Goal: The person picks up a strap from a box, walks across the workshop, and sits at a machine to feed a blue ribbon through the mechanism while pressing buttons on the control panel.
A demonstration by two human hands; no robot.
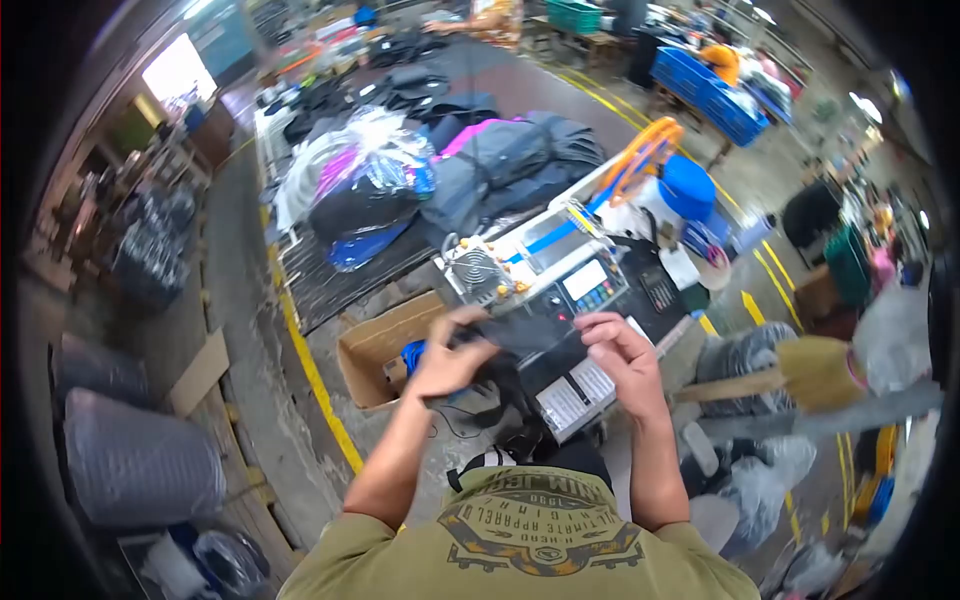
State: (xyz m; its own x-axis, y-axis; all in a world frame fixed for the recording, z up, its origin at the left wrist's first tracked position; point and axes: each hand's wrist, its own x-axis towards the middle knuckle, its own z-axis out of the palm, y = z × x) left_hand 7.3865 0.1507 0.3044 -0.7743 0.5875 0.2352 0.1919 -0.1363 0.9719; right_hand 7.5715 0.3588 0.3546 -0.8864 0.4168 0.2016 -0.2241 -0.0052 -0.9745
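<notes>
Dark, blurred material (520, 336) stretches between my two hands, in front of a machine (540, 250) with a fan grille and a keypad panel (592, 285). My left hand (450, 352) is at its left end, above the open cardboard box (385, 335), fingers curled and smeared by motion. At the right end, my right hand (620, 355) has thumb and fingers pinched together near the keypad panel; what lies in the pinch is too small to make out. Below the hands, a printed white sheet (578, 398) lies on the black machine surface.
Folded dark garments (500, 165) and a plastic-wrapped bundle (370, 185) cover the table behind. A blue round container (687, 188) and a calculator (659, 290) are at the right. Wrapped rolls (145, 455) stand lower left. A person (497, 22) is across the table.
</notes>
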